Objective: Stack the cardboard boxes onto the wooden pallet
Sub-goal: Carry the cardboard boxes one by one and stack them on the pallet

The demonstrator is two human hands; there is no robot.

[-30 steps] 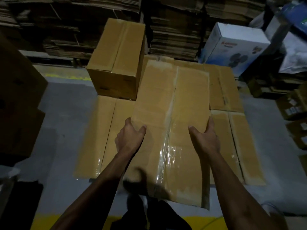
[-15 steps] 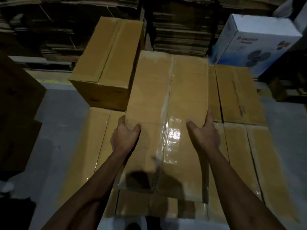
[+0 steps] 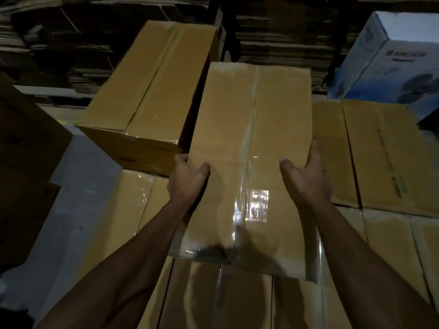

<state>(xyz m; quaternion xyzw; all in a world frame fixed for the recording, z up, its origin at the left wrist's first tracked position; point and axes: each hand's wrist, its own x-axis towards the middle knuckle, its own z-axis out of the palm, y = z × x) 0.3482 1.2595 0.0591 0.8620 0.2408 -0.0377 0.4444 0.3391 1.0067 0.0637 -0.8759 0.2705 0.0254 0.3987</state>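
A: Starting from the left, we are seeing the dark brown cartons (image 3: 26,167) at the edge, then the taped brown cardboard box already standing on the second layer (image 3: 152,96). Our left hand (image 3: 187,181) is grasping the left edge of the long brown cardboard box with clear tape along its seam (image 3: 249,162), thumb on top.

B: And our right hand (image 3: 306,181) is gripping its right edge in the same way. This box is hanging just above the lower layer of brown boxes (image 3: 389,157), close beside the standing one. The wooden pallet is hidden under them.

A: We are thinking it is best to lower it level, push it flush against the left neighbour, and take the fingers out before the bottom is closing on them.

B: For counting: one box in hands, one stacked on top, at least five in the lower layer, though we cannot be sure. One white and blue printed box (image 3: 392,60) is standing far right.
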